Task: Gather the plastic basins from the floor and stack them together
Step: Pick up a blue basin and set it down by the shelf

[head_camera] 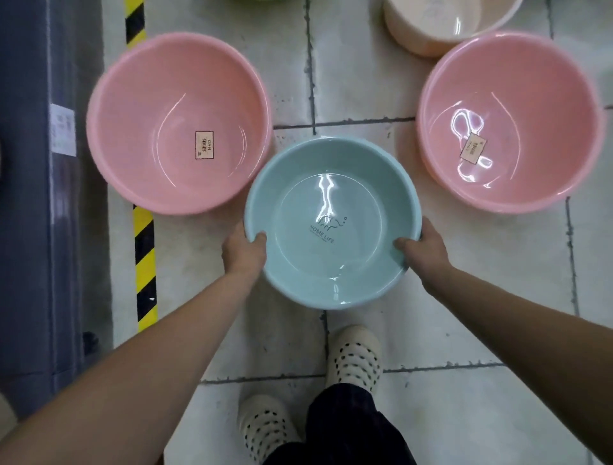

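Observation:
A pale blue basin (331,186) with "HOME LIFE" printed inside is held in the middle of the view. My left hand (243,250) grips its left rim, thumb hooked inside. My right hand (423,247) grips the right rim the same way. A pink basin (139,99) with a label sits on the floor at the left. A second pink basin (530,83) sits at the right. A beige basin (428,30) lies behind it at the top edge, partly cut off.
A yellow-and-black striped tape line (144,259) runs along the tiled floor at the left, beside a dark blue shelf unit (33,199). My feet in dotted slippers (353,358) stand below the blue basin. A green edge (255,1) shows at the very top.

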A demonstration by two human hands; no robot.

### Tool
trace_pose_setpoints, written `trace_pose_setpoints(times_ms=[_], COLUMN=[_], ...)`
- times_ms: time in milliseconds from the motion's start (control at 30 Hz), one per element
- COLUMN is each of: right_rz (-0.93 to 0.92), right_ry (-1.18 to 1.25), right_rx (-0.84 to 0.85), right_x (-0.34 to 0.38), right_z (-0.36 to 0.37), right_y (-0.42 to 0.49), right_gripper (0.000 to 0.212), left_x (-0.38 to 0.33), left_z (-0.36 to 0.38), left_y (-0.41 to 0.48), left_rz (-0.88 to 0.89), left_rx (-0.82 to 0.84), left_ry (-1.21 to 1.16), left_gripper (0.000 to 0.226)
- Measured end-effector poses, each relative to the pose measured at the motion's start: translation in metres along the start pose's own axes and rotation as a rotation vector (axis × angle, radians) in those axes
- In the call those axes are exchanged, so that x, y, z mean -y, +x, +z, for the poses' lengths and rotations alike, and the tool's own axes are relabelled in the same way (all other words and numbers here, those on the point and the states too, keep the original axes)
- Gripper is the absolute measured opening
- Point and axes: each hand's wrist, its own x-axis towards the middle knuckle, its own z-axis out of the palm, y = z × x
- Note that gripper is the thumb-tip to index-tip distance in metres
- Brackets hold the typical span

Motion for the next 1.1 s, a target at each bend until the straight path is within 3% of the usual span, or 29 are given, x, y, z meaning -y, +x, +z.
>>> trace_pose_setpoints(times_ms=[267, 400, 633, 767, 967, 1100], right_rz=[0.06, 0.112, 0.112, 0.089, 0.076, 0.05], right_ry=[-0.065, 0.052, 0.264, 0.31, 0.36, 0.376], right_rx=[-0.007, -0.011, -0.044, -0.063, -0.105, -0.162], right_x=[-0.033, -0.015, 0.087, 0.166, 0.289, 0.362], right_z=[0.012, -0.006, -0.108, -0.193, -0.316, -0.375], right_y=[0.024, 0.001, -0.082, -0.149, -0.254, -0.297], right_gripper=[0.063, 0.058, 0.055, 0.06, 0.046, 0.043], left_x=[0.002, -0.035, -0.193, -0.305, -0.457, -0.534], left_z=[0.026, 0.0, -0.078, -0.134, -0.218, -0.257], left_y=[0.018, 0.003, -0.084, -0.157, -0.255, -0.291], left_rz=[0.007, 0.042, 0.178, 0.173, 0.149, 0.186], left_rx=[0.06, 0.082, 0.094, 0.085, 0.115, 0.136], left_ry=[0.113, 0.161, 0.09, 0.041, -0.024, -0.069], left_gripper=[0.034, 0.029, 0.016, 0.018, 0.011, 0.021])
